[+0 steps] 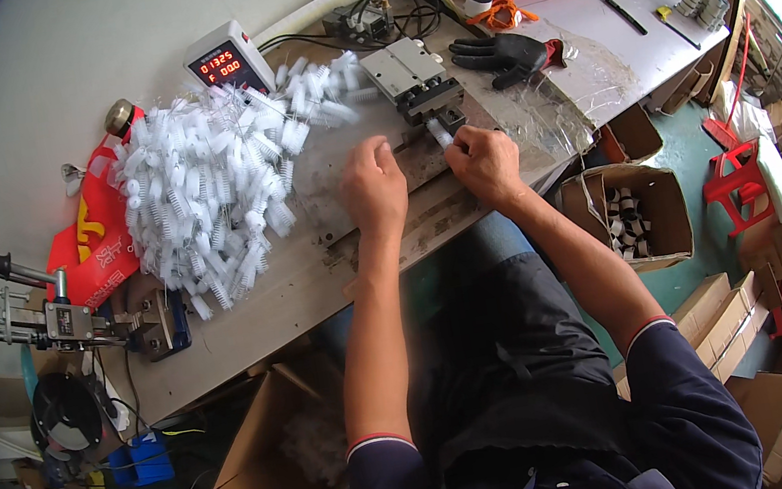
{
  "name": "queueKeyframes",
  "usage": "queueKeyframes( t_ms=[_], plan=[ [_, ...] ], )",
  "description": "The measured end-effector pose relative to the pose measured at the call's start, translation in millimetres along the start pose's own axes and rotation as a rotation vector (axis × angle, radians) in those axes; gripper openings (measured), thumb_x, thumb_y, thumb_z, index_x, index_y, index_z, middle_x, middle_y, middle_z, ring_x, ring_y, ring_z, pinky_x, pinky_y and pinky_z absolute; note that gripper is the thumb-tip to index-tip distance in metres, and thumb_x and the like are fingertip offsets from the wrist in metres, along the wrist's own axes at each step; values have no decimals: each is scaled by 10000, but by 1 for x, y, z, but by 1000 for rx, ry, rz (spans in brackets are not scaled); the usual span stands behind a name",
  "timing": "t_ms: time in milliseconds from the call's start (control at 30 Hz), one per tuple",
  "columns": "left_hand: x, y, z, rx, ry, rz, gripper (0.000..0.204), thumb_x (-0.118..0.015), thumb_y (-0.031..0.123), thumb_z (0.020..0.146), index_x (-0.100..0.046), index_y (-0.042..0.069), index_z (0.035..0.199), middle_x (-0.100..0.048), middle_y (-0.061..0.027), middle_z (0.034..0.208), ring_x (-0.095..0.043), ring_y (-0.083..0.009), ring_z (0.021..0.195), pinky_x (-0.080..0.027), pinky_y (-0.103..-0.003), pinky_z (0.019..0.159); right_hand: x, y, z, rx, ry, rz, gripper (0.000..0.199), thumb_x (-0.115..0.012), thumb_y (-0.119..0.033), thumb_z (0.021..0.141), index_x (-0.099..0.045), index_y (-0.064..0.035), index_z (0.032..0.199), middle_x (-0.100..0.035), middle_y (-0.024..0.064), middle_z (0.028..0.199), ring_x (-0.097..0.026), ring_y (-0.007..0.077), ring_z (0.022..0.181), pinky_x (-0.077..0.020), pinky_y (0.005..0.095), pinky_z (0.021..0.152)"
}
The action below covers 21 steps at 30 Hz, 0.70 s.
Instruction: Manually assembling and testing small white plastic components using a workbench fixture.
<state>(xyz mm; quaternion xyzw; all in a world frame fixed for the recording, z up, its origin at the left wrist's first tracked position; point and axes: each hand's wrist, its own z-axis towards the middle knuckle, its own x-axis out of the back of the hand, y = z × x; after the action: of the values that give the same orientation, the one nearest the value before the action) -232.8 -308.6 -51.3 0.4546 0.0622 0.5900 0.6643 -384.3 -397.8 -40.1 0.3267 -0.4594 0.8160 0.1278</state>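
My right hand (485, 162) is closed on a small white bristle brush (439, 132), whose bristles show just beyond the fingers. The brush is at the front of a small metal clamping machine (409, 80) on the bench; whether it touches the jaws I cannot tell. My left hand (375, 184) hovers over the bench to the left of the machine, its fingers curled in and slightly blurred. Anything inside that fist is hidden. Left of it, a large heap of white brushes (201, 192) with thin wire stems covers the bench.
A digital counter box (228, 61) stands behind the heap. Right of the machine lies a black glove (503, 59). A lever-handled device (68, 318) sits at the bench's left end. Cardboard boxes stand below, one holding white brushes (318, 446), another (668, 215) holding short ring-like pieces.
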Motion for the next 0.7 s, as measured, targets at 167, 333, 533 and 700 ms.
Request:
queueKeyframes(
  t_ms=[167,333,533,700],
  plan=[
    [1,1,-1,33,-43,-31,115,-638,139,966,-696,61,1027,-719,-148,970,-688,-372,880,-541,-471,778,-2,3,-2,0,18,35,191,-659,-229,807,-692,-46,761,-680,201,732,-683,419,740,-535,484,702],
    [6,2,0,25,-19,-46,99,-649,132,955,-700,68,1012,-724,-127,972,-695,-349,865,-544,-448,774,-4,-3,-1,-38,26,-20,199,-657,-232,825,-713,-45,786,-687,207,734,-694,413,745,-541,478,711],
    [8,4,1,12,9,-41,84,-667,120,939,-706,72,995,-715,-104,967,-700,-323,840,-542,-423,755,-7,0,1,-43,40,-56,203,-656,-240,820,-721,-49,803,-687,211,742,-695,413,752,-542,475,716],
    [5,0,1,-28,83,-88,75,-684,98,926,-700,58,988,-694,-89,976,-687,-279,777,-535,-400,737,-8,-2,-1,-30,67,-47,196,-655,-237,817,-714,-51,799,-687,208,752,-694,411,759,-541,473,715]
  ],
)
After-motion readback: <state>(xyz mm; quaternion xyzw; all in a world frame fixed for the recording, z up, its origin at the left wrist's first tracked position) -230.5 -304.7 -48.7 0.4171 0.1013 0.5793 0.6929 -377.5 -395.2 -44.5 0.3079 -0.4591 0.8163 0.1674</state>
